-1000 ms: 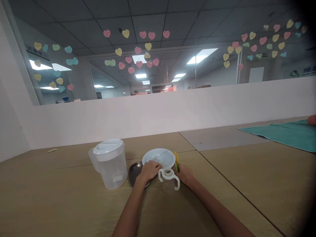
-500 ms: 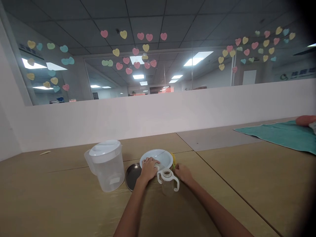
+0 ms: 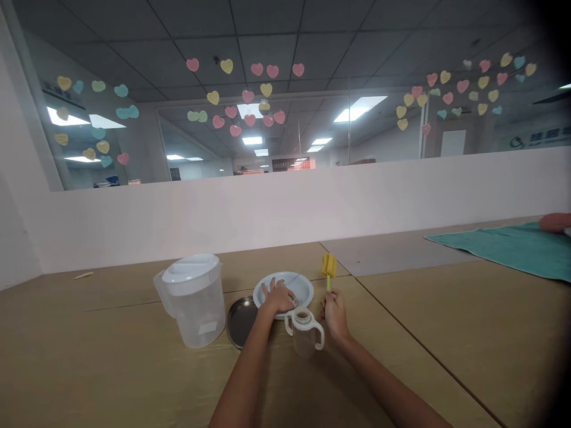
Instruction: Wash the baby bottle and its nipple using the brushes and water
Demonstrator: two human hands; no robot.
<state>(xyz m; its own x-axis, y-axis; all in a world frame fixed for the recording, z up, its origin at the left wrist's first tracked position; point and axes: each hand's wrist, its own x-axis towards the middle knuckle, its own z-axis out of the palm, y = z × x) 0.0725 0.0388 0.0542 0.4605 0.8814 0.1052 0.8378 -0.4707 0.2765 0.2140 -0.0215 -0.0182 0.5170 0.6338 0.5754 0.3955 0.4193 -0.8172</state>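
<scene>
My right hand (image 3: 334,314) is closed round the green handle of a sponge bottle brush (image 3: 329,267), its yellow head pointing up. Over the pale blue bowl (image 3: 307,286) is my left hand (image 3: 279,297), thumb and forefinger drawn together at a small pale thing, mostly hidden, while other fingers stretch across the bowl. In front of the bowl a clear baby bottle (image 3: 304,340) stands upright and uncapped, with a white two-handled collar (image 3: 302,317). Neither hand visibly grips the bottle. A dark round metal dish (image 3: 239,323) lies left of the bowl.
A clear plastic pitcher (image 3: 198,312) with a white lid stands at the left. A teal cloth (image 3: 504,246) lies at the far right with a reddish object (image 3: 555,222) beside it. The white wall (image 3: 267,214) bounds the table's back edge.
The right hand has lifted the sponge brush from beside the bowl, so its yellow head now stands upright. My left hand has shifted slightly right over the bowl, its fingers spreading.
</scene>
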